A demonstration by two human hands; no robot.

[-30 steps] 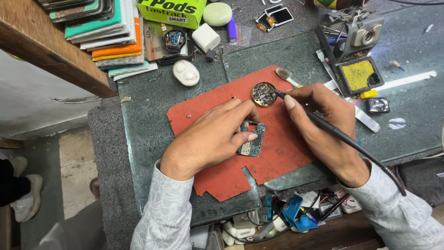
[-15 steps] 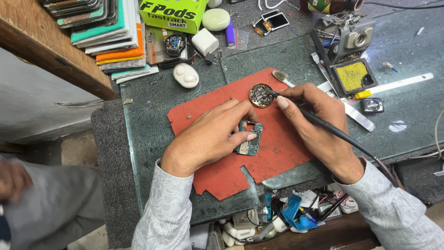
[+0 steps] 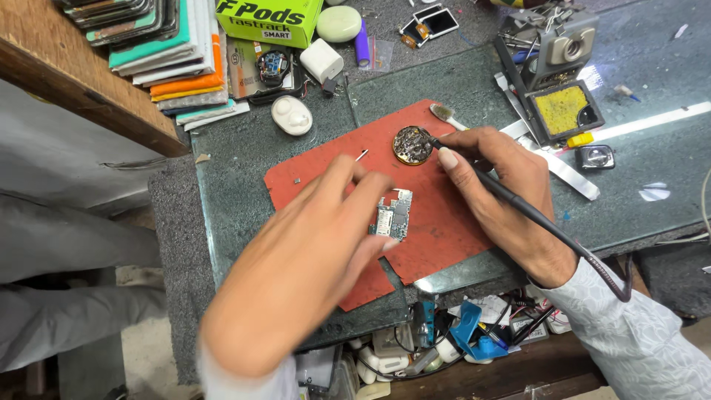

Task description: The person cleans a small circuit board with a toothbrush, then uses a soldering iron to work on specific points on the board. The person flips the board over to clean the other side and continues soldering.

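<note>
- Left hand (image 3: 311, 259) has lifted toward the camera, blurred, fingers loosely apart, fingertips just beside the small circuit board (image 3: 392, 215).
- Right hand (image 3: 500, 189) clamped on soldering iron (image 3: 518, 204), tip at round flux tin (image 3: 412, 144).
- Board lies on red mat (image 3: 444, 230) over glass-topped bench (image 3: 244, 192).

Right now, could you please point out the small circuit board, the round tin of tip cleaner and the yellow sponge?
Small circuit board (image 3: 392, 217): head view, on its middle.
Round tin of tip cleaner (image 3: 411, 144): head view, on its brassy filling.
Yellow sponge (image 3: 560, 109): head view, on its centre.
</note>
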